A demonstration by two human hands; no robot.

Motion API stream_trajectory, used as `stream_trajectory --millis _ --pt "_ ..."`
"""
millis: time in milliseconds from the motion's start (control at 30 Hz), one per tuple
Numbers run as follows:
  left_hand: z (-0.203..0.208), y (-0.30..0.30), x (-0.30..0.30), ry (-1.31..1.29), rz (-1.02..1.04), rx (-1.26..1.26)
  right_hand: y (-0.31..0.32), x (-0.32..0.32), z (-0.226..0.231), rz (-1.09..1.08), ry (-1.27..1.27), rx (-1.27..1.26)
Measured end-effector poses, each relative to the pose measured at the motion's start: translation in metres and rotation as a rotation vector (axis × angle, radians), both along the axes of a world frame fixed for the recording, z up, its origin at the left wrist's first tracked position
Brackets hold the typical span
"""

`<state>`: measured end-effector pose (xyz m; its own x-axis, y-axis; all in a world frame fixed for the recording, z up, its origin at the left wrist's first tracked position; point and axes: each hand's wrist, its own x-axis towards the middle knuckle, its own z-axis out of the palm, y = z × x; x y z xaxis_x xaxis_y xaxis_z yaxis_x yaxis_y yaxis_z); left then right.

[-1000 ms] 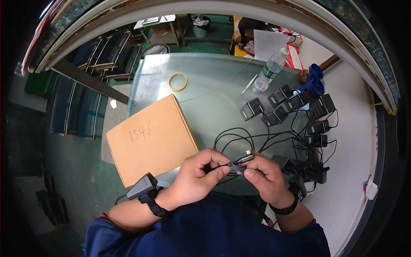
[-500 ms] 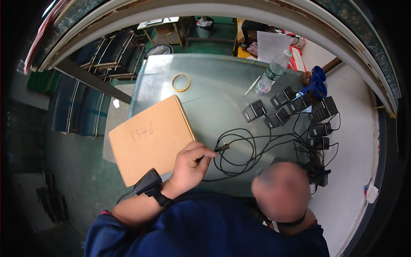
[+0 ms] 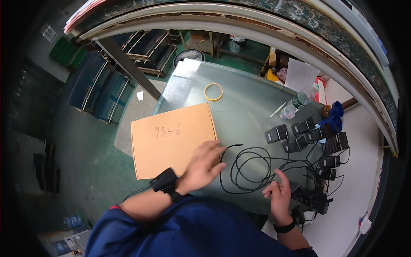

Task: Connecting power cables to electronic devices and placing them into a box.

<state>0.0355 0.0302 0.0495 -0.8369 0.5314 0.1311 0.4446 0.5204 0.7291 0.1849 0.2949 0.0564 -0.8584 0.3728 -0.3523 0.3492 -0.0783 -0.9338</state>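
My left hand is open with its fingers apart, over the right edge of a closed brown cardboard box. Just right of its fingertips, the plug end of a thin black cable lies on the glass-topped table. The rest of that cable forms a loose coil between my hands. My right hand, fingers partly bent and spread, is at the coil's lower right and shows nothing in its grasp. Beyond it sit several black power adapters with tangled leads.
A yellow tape roll lies behind the box. Toward the far right are a pen, a clear plastic bottle and blue tape rolls. A metal post rises at the table's left, and a white wall bounds the right.
My left hand has let go of the cable's plug end, which now rests on the table, and its fingers have spread. My right hand, smeared earlier, now shows clearly. The whole view has shifted.
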Motion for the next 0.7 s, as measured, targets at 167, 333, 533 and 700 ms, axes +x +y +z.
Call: stream_trajectory --millis 167,333,533,700 --pt "-0.007 -0.124 0.026 0.117 0.396 -0.183 -0.006 -0.022 -0.022 0.179 0.162 -0.002" --pt "-0.045 -0.22 0.08 -0.207 0.961 -0.11 -0.079 -0.074 -0.023 0.366 0.302 0.046" --pt "-0.091 -0.254 0.101 -0.611 0.843 0.584 -0.11 -0.095 -0.091 0.409 -0.001 0.222" --pt "-0.107 -0.272 0.098 -0.651 0.777 0.669 -0.12 -0.084 -0.084 0.401 -0.376 -0.204"
